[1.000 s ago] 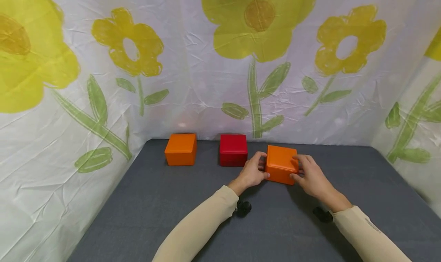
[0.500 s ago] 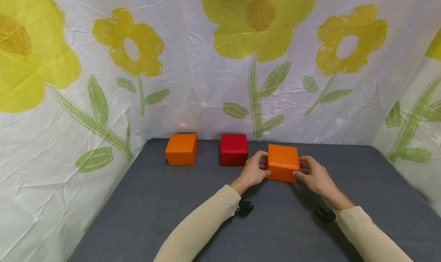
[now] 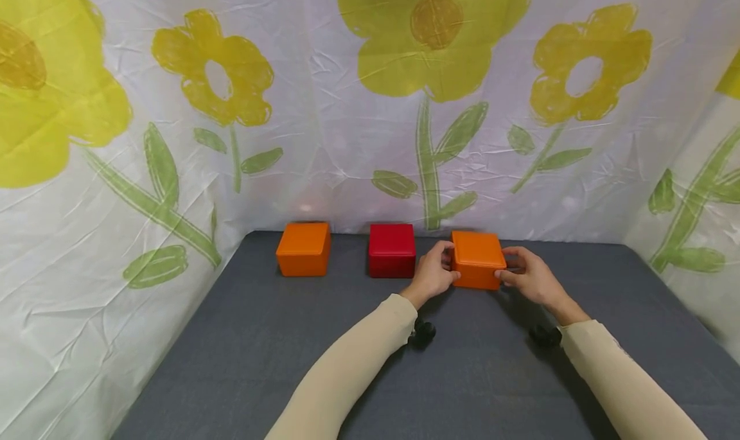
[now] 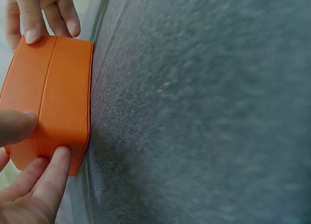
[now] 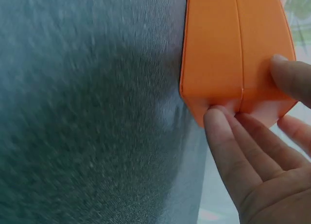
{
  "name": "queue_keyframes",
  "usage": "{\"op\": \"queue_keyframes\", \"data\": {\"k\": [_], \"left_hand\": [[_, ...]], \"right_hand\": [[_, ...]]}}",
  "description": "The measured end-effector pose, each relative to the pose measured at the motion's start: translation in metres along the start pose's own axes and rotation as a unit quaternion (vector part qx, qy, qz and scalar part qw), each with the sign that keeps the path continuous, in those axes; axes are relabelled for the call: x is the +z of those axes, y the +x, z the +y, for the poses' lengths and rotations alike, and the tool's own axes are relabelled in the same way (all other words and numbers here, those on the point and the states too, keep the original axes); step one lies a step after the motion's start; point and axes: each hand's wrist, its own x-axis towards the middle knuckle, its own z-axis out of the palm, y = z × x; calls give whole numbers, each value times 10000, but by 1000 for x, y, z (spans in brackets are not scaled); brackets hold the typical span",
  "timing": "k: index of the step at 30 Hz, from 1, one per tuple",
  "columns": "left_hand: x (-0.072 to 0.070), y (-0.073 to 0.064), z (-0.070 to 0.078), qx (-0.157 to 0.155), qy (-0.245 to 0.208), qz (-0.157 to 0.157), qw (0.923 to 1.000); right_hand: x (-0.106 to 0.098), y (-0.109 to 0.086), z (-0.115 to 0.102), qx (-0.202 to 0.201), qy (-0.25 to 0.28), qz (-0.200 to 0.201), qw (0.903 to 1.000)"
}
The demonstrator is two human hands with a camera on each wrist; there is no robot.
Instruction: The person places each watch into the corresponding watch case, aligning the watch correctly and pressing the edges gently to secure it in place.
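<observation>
An orange box (image 3: 478,252) with a seamed lid stands at the back right of the table, between both hands. My left hand (image 3: 430,273) holds its left side, thumb at the front corner. On the opposite side, my right hand (image 3: 539,279) grips it with the thumb on the front face and the fingers along the side. In the left wrist view, the box (image 4: 65,88) shows a seam all along its front, its base edge right at the dark cloth. The right wrist view shows fingertips pressed against the side of the box (image 5: 218,49).
A red box (image 3: 392,250) stands just left of my left hand, and another orange box (image 3: 303,250) farther left, both near the back edge. Dark grey cloth covers the table (image 3: 243,343). Behind hangs a white curtain (image 3: 324,138) with yellow flowers.
Both hands have moved the orange box back toward the curtain and slightly right. It now lines up more closely with the other two boxes, which have stayed put.
</observation>
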Motion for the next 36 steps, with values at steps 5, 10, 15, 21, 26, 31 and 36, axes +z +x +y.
{"op": "queue_keyframes", "data": {"k": [5, 10, 15, 21, 26, 31, 36], "left_hand": [[1, 5, 3, -126, -48, 37, 9999], [2, 11, 9, -82, 10, 114, 9999], [3, 12, 9, -169, 116, 103, 9997], [4, 9, 8, -102, -60, 56, 9999], [-2, -3, 9, 251, 180, -89, 9995], [-19, -23, 12, 650, 670, -492, 9944], [-47, -42, 19, 1030, 627, -662, 9905]], "right_hand": [[-4, 7, 3, 52, 35, -87, 9999], [-9, 16, 3, 73, 66, -111, 9999], [-7, 19, 5, 92, 97, -143, 9998], [-8, 18, 9, 100, 17, -155, 9998], [-8, 10, 7, 110, -70, -174, 9998], [-9, -3, 3, 120, -277, -120, 9995], [-16, -14, -5, 116, -650, 80, 9978]]}}
